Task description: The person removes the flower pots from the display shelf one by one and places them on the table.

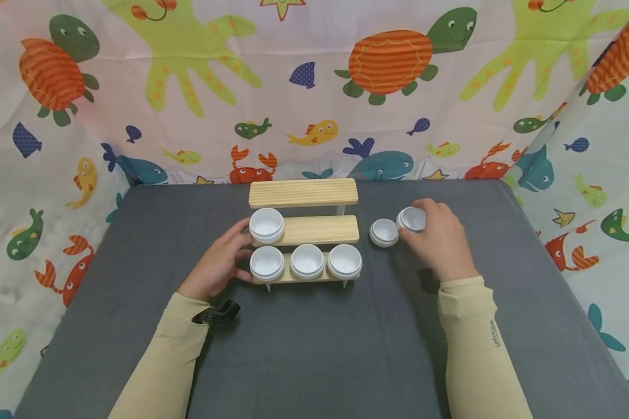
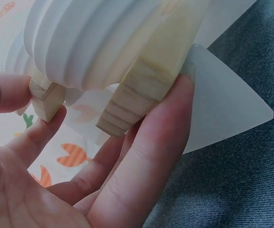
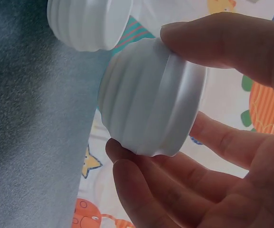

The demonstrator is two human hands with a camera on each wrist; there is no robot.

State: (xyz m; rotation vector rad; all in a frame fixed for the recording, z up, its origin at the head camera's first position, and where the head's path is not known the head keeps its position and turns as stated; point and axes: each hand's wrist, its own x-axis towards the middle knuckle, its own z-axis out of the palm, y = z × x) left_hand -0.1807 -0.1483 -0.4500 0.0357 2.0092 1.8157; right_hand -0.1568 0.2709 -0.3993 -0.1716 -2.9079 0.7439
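Note:
A three-tier wooden stand [image 1: 320, 230] is on the table, with pale see-through side panels [image 2: 227, 104]. My left hand [image 1: 215, 262] grips its left end; in the left wrist view the thumb and fingers bear on the ends of two wooden boards [image 2: 137, 97]. One white ribbed cup [image 1: 267, 225] sits at the left of the middle tier, and three line the bottom tier, the centre one [image 1: 307, 261] among them. Right of the stand, my right hand [image 1: 442, 241] pinches another white ribbed cup [image 3: 151, 97] between thumb and fingers. Beside it is a second loose cup [image 1: 384, 233].
A grey cloth [image 1: 314, 361] covers the table. The stand's top tier [image 1: 303, 193] is bare wood. Behind and at both sides hangs a white curtain [image 1: 304, 46] printed with sea animals, meeting the table's back edge.

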